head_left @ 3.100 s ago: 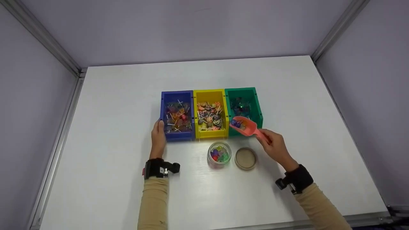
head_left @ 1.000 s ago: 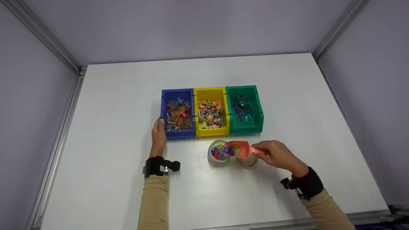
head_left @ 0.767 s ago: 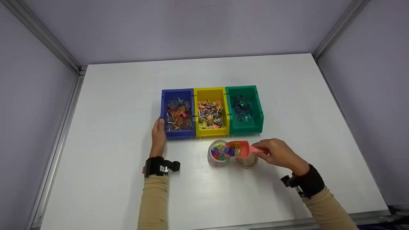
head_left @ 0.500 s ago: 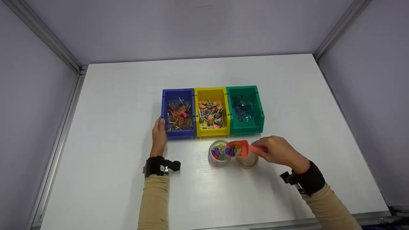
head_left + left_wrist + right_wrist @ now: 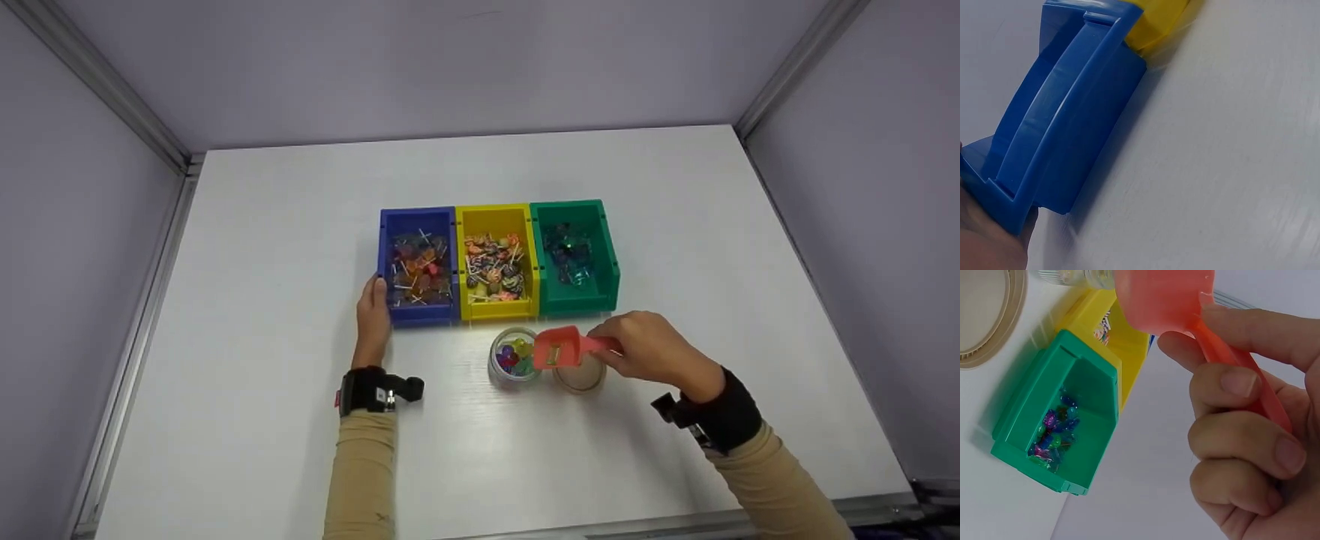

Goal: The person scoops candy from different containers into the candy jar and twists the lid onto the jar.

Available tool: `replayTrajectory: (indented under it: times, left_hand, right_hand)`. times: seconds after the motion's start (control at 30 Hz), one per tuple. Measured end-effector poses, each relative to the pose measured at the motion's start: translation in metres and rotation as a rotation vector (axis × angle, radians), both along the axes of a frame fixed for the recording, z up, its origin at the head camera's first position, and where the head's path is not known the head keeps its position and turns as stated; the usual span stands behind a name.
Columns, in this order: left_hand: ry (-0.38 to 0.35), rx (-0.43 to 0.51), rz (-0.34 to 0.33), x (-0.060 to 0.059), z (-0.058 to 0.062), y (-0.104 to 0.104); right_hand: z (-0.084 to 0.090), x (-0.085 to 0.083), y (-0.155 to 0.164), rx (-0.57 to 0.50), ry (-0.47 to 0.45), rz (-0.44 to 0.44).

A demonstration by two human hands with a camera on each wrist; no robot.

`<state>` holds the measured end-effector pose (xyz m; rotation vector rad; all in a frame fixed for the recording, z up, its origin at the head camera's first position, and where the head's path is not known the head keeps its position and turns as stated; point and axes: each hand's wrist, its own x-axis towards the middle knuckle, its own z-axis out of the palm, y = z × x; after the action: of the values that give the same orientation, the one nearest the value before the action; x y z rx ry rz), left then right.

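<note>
My right hand [image 5: 649,349] grips the handle of a pink scoop [image 5: 571,339], its fingers curled round it in the right wrist view. The scoop tilts toward a glass jar [image 5: 493,369], its front edge at the jar's right rim. One yellowish wrapped candy [image 5: 553,354] shows in the scoop. Colourful candies [image 5: 513,358] lie in the jar. A round beige lid [image 5: 579,376] lies to the jar's right, partly hidden by the scoop. My left hand [image 5: 372,321] holds the left wall of a blue bin [image 5: 424,315] near its front corner.
A yellow bin [image 5: 498,309] of striped lollipops stands joined between the blue bin of lollipops and a green bin [image 5: 577,304] with wrapped candies. All stand on a white table [image 5: 255,315] behind the jar, with grey walls around.
My right hand brought the scoop from the green bin to the jar and tilted it. Most candies have slid from the scoop into the jar. My left hand stays in place.
</note>
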<state>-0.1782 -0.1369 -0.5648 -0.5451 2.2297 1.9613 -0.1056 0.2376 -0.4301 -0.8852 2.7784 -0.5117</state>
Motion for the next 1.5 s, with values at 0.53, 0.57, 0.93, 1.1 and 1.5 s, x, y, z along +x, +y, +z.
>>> replayTrajectory:
  times: [0.53,0.57,0.93,1.1,1.5]
  left_hand:
    - [0.027,-0.011,-0.002,0.001,-0.001,0.001]
    - [0.028,-0.01,-0.001,0.001,-0.001,0.001]
    - [0.036,-0.015,0.006,0.001,-0.001,0.001]
    - [0.037,-0.031,0.003,0.0,-0.002,0.001]
    - [0.022,-0.044,0.006,0.0,0.0,0.001]
  right_hand:
    - [0.0,0.002,0.0,-0.024,-0.067,-0.031]
    - [0.0,0.002,0.0,-0.024,-0.076,-0.037]
    - [0.006,0.005,0.002,-0.065,-0.088,-0.081]
    - [0.008,0.005,0.006,-0.064,-0.038,-0.163]
    - [0.005,-0.003,0.014,-0.071,-0.002,-0.384]
